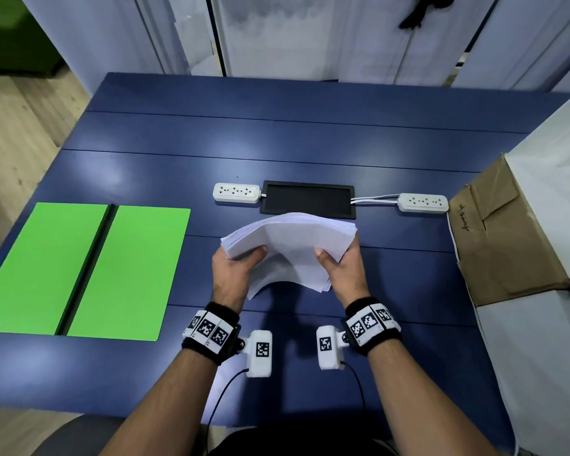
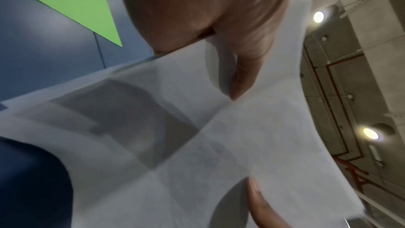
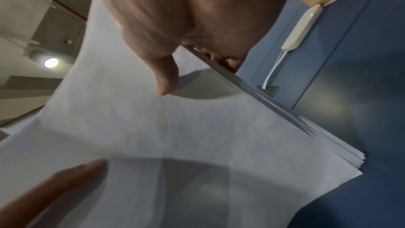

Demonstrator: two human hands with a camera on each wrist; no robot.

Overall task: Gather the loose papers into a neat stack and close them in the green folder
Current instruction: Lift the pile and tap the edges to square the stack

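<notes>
A thick stack of white papers (image 1: 290,248) hangs bowed above the blue table (image 1: 310,139), its edges slightly fanned. My left hand (image 1: 234,271) grips its left side, thumb on top and fingers underneath. My right hand (image 1: 343,268) grips the right side the same way. In the left wrist view the left thumb lies on the papers (image 2: 219,145); the right wrist view shows the right thumb on the papers (image 3: 175,136), with fanned sheet edges at the right. The green folder (image 1: 89,271) lies open and flat on the table to the left, and its corner (image 2: 72,1) also shows in the left wrist view.
Behind the papers sits a black tray (image 1: 308,200) between two white power strips (image 1: 236,192) (image 1: 423,203). A brown cardboard box (image 1: 507,235) stands at the right edge against a white block. White panels close off the back of the table.
</notes>
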